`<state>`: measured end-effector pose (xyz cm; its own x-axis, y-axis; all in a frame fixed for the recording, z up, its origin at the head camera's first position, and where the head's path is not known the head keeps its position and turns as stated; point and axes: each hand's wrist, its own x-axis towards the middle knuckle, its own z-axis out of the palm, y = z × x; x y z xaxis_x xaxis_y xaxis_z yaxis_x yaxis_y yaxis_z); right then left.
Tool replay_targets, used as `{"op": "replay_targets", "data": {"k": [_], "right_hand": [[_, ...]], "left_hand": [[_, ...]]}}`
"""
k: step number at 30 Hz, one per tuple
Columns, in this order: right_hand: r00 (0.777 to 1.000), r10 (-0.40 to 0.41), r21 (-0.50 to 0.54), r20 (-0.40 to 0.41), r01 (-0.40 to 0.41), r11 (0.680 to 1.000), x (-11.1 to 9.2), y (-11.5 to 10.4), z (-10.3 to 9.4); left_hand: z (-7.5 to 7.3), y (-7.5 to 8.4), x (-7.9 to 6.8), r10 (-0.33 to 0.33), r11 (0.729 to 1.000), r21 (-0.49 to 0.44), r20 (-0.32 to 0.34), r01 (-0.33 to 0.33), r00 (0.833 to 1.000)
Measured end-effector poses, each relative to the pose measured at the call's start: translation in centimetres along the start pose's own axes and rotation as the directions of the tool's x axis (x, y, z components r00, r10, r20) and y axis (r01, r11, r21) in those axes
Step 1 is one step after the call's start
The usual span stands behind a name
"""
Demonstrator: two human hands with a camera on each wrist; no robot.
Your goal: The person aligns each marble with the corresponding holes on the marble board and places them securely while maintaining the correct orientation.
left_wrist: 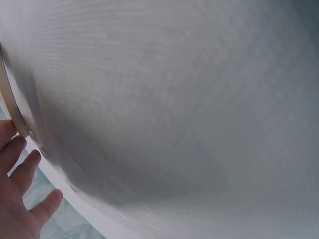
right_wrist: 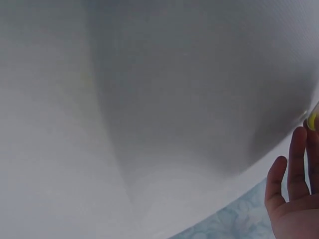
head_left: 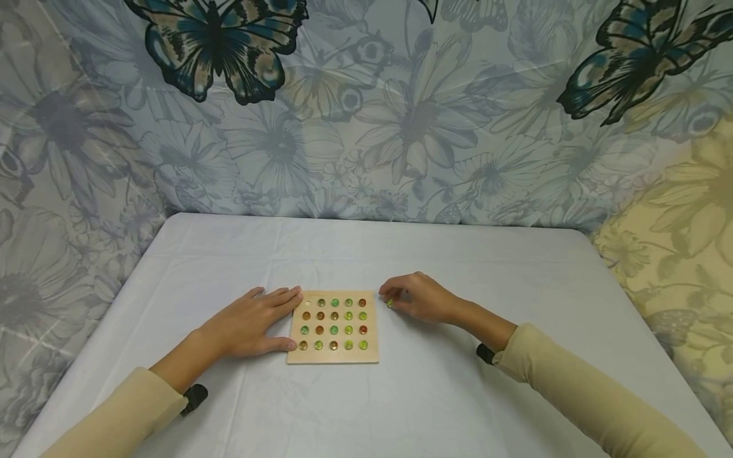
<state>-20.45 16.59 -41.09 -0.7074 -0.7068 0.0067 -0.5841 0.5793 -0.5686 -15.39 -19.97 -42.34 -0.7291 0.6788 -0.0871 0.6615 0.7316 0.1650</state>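
A square wooden board (head_left: 332,358) lies flat on the table, with rows of round hollows. Colored glass marbles (head_left: 335,330) in green, yellow-green, amber and red fill the hollows, except the one at the far left corner, which looks bare. My left hand (head_left: 254,323) rests at the board's left side, fingertips at its far left corner and thumb at the near left edge, fingers spread. Just right of the board, my right hand (head_left: 422,298) pinches a yellow-green marble (head_left: 390,303) between thumb and fingertips. The right wrist view shows this marble (right_wrist: 312,121) at the frame's edge.
A white cloth (head_left: 435,401) covers the table. Behind it hangs a fabric backdrop (head_left: 366,127) printed with flowers and butterflies, which continues down both sides. A dark wrist camera (head_left: 195,398) sits under the left sleeve, another (head_left: 485,353) under the right.
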Motion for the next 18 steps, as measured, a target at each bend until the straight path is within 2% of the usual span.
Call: {"op": "replay_targets", "data": {"k": [13,18], "right_hand": [[0.999,0.003,0.017,-0.051,-0.002,1.000,3.1,-1.2,-0.5],[0.998,-0.026,0.045,-0.061,0.029,0.999,4.6,-1.8,-0.5]], "left_hand": [[-0.1,0.0,-0.1,-0.003,1.000,0.003,0.002,0.003,1.000],[-0.1,0.0,-0.1,-0.004,1.000,-0.002,0.002,0.004,1.000]]}}
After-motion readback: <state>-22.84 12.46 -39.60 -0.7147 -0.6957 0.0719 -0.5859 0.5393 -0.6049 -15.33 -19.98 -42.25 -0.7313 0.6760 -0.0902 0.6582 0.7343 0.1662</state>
